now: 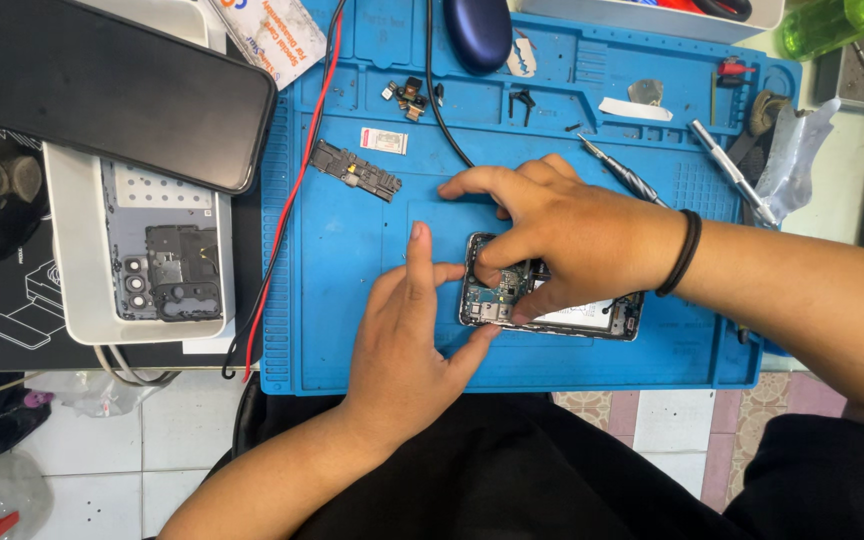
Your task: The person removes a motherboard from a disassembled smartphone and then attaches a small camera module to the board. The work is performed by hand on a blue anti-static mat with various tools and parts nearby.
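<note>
Your opened grey-framed phone with exposed circuit board [552,305] lay near the middle of the blue silicone repair mat [352,250], toward its near edge. Your right hand [577,235] sat on top of the phone, thumb and forefinger pinched narrow on the board end; can't tell if they gripped a part. The other fingers [472,182] splayed onto the mat beyond the phone. Your left hand [407,335] braced the phone's board end: forefinger on its far corner, thumb on its near corner, fingers wide, nothing held.

Landmark = the phone:
- Small black oblong component board [355,169] lay on the mat, beyond and left of it.
- Metal-tipped screwdriver [624,174] lay beyond it, just past your right hand.
- Silver tweezers [734,172] lay further right of that.
- White tray holding a grey phone back cover [142,250] sat well left of it, off the mat.
- Black slab phone, screen dark [112,85], lay across that tray's far end.
- Red and black wires [297,160] ran along the mat's left edge.
</note>
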Available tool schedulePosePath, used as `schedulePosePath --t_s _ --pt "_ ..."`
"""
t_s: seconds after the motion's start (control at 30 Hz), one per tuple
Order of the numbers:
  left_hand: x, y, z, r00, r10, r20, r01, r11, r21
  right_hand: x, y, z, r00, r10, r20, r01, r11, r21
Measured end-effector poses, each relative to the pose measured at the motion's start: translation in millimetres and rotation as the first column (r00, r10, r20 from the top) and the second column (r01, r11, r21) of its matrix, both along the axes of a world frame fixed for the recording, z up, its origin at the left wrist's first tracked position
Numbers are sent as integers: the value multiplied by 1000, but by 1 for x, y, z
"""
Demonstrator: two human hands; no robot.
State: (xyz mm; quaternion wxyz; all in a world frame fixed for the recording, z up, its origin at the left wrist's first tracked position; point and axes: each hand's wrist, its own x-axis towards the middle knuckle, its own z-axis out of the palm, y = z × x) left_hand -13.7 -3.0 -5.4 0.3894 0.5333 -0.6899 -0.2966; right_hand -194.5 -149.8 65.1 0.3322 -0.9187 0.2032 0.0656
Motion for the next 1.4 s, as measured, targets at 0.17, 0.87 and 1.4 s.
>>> schedulePosePath --t_s 0.17,0.87,1.4 --pt "-2 0 1 1000 17 -11 -18 1000 -16 6 0 1 998 -3 -69 4 1000 25" --pt "-3 1 0 1000 24 17 -24 1000 -15 8 10 -2 990 -72 -117 76 997 31" --pt "-2 1 2 999 30 24 -29 999 -39 4 12 2 996 -41 -77 42 999 11"
